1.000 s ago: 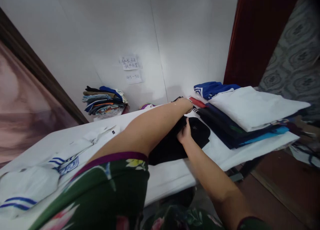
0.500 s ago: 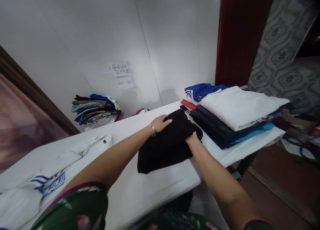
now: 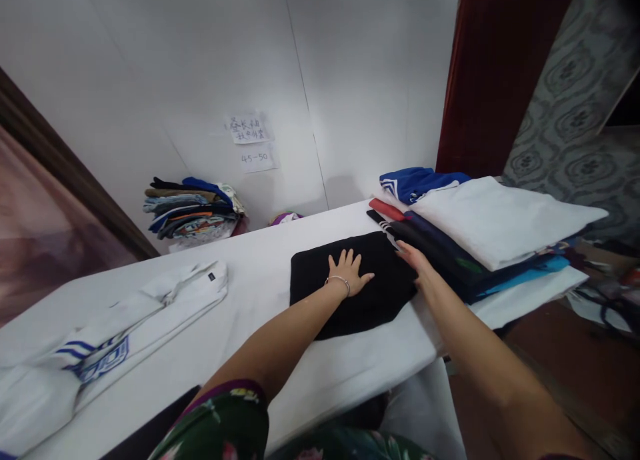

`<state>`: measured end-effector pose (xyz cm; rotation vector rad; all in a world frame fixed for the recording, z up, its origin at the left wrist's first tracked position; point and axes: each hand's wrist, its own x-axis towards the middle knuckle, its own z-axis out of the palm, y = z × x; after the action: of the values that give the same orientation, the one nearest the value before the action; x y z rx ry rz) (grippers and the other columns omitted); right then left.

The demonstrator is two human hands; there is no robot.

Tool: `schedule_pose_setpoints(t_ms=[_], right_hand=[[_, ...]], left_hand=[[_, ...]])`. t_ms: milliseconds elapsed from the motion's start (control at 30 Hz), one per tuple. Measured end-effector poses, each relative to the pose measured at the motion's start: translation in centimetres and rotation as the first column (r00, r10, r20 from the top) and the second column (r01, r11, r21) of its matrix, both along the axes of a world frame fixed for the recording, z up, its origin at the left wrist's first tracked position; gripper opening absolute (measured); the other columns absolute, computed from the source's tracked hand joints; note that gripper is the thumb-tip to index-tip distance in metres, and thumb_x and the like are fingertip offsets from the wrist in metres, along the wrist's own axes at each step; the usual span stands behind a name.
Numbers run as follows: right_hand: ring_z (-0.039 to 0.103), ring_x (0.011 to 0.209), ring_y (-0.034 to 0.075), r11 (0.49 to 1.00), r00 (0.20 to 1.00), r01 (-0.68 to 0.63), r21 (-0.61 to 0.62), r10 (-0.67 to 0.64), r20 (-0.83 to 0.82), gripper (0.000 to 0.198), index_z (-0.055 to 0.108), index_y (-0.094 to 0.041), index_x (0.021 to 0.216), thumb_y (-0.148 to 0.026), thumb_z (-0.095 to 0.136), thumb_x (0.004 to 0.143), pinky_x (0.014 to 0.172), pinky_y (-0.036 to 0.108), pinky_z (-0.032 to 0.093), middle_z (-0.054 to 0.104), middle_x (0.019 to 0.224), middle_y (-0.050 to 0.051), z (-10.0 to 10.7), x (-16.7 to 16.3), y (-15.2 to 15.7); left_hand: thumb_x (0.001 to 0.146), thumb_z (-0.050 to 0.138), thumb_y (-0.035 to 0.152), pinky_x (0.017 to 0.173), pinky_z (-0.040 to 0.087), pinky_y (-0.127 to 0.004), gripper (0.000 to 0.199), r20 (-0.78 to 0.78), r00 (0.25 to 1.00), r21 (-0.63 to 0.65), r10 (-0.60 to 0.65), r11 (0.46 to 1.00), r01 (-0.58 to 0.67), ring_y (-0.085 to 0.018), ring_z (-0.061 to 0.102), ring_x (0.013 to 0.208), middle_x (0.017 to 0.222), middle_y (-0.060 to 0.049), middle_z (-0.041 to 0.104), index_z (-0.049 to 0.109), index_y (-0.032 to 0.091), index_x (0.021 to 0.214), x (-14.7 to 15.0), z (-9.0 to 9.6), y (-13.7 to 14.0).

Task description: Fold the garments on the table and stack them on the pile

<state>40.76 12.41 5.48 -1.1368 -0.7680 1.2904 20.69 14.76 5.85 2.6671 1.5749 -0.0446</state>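
A black folded garment (image 3: 305,280) lies on the white table in front of me, in a roughly rectangular shape. Flat on top of it rests my left hand (image 3: 346,273), fingers spread, with a thin bracelet at the wrist. My right hand (image 3: 414,263) is against the garment's right edge, its fingers stretched out along it and partly out of sight. Just beyond that hand is a pile of folded clothes, with a white garment (image 3: 515,213) on top.
A white garment with blue stripes (image 3: 165,307) lies spread on the table's (image 3: 260,267) left side. Behind the table rises another stack of clothes (image 3: 195,210). Handwritten paper signs (image 3: 250,128) hang on the wall. A dark strip (image 3: 155,423) shows near my left sleeve.
My left hand has moved from the garment's upper left edge to flat on its middle. My right hand has shifted to its right edge. The garment looks smaller and neater.
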Motion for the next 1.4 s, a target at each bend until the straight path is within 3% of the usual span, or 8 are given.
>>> schedule_pose_setpoints(t_ms=[100, 300, 433, 533, 833, 1133, 1300, 1400], right_hand=[[0.062, 0.11, 0.024, 0.992, 0.992, 0.122, -0.023, -0.121, 0.037, 0.042, 0.058, -0.022, 0.12, -0.041, 0.057, 0.083, 0.094, 0.041, 0.049, 0.066, 0.118, 0.009, 0.1, 1.5, -1.3], [0.048, 0.127, 0.023, 0.906, 0.879, 0.315, 0.283, -0.391, 0.272, 0.057, 0.056, -0.023, 0.125, -0.044, 0.068, 0.074, 0.107, 0.037, 0.037, 0.053, 0.136, 0.008, -2.4, 0.9, -7.1], [0.064, 0.096, 0.023, 0.924, 0.9, 0.36, 0.129, -0.38, 0.214, 0.072, 0.048, -0.023, 0.133, -0.056, 0.067, 0.072, 0.07, 0.032, 0.056, 0.063, 0.117, 0.01, -4.6, -1.0, -10.8], [0.064, 0.063, 0.017, 0.971, 0.97, 0.238, -0.024, -0.235, 0.068, 0.079, 0.039, -0.022, 0.137, -0.058, 0.066, 0.072, 0.046, 0.025, 0.049, 0.069, 0.088, 0.006, -4.9, -2.7, -12.2], [0.067, 0.066, 0.017, 0.986, 0.986, 0.163, -0.016, -0.162, 0.045, 0.048, 0.051, -0.024, 0.106, -0.055, 0.067, 0.074, 0.042, 0.022, 0.047, 0.062, 0.089, 0.0, -2.8, -5.8, -11.1], [0.057, 0.052, 0.013, 0.971, 0.974, 0.226, 0.073, -0.227, 0.002, 0.046, 0.054, -0.02, 0.098, -0.047, 0.075, 0.069, 0.044, 0.024, 0.047, 0.063, 0.064, -0.002, -2.7, -6.0, -8.9], [0.057, 0.05, 0.014, 0.976, 0.977, 0.21, 0.047, -0.211, 0.016, 0.045, 0.053, -0.02, 0.096, -0.048, 0.075, 0.068, 0.046, 0.027, 0.046, 0.064, 0.062, -0.001, -3.3, -5.6, -8.8], [0.057, 0.047, 0.015, 0.975, 0.972, 0.222, 0.026, -0.223, 0.075, 0.047, 0.05, -0.02, 0.101, -0.047, 0.074, 0.07, 0.046, 0.027, 0.045, 0.063, 0.058, -0.002, -4.1, -5.3, -9.1]], left_hand=[[0.081, 0.027, 0.073, 0.112, 0.009, -0.062, 0.083, 0.041, 0.999, -0.078, 0.001, 0.997, 0.002, -0.031, 0.009, 0.144, 0.157, -0.009, 0.017, 0.03, 0.022, 0.147, -0.1, 0.5, 0.5], [0.091, 0.031, 0.055, 0.108, 0.031, -0.032, 0.054, 0.24, 0.968, -0.043, 0.068, 0.997, -0.059, -0.02, 0.042, 0.131, 0.141, -0.003, 0.049, 0.057, 0.025, 0.127, -3.8, 4.2, 4.0], [0.092, 0.03, 0.051, 0.104, 0.034, -0.039, 0.051, 0.216, 0.954, -0.05, 0.209, 0.978, -0.203, -0.026, 0.048, 0.126, 0.133, -0.007, 0.057, 0.059, 0.022, 0.122, -7.3, 4.7, 7.4], [0.092, 0.024, 0.051, 0.095, 0.042, -0.037, 0.056, 0.181, 0.949, -0.127, 0.258, 0.963, -0.238, -0.027, 0.057, 0.116, 0.125, -0.01, 0.063, 0.066, 0.019, 0.112, -8.6, 4.0, 9.5], [0.085, 0.033, 0.063, 0.094, 0.044, -0.032, 0.064, 0.143, 0.95, -0.339, 0.276, 0.916, -0.215, -0.028, 0.062, 0.108, 0.118, -0.015, 0.066, 0.072, 0.014, 0.097, -8.9, 3.4, 13.4], [0.075, 0.041, 0.074, 0.087, 0.05, -0.027, 0.068, 0.251, 0.925, -0.487, 0.284, 0.863, -0.133, -0.023, 0.066, 0.101, 0.117, -0.007, 0.068, 0.069, 0.02, 0.106, -9.9, 4.0, 14.2], [0.068, 0.05, 0.077, 0.078, 0.053, -0.029, 0.066, 0.296, 0.9, -0.599, 0.321, 0.796, -0.087, -0.025, 0.069, 0.09, 0.101, -0.009, 0.073, 0.073, 0.018, 0.09, -9.6, 3.8, 15.3], [0.072, 0.05, 0.072, 0.075, 0.053, -0.029, 0.059, 0.34, 0.883, -0.521, 0.324, 0.846, -0.11, -0.025, 0.069, 0.086, 0.094, -0.007, 0.074, 0.072, 0.019, 0.088, -9.3, 2.4, 15.5]])
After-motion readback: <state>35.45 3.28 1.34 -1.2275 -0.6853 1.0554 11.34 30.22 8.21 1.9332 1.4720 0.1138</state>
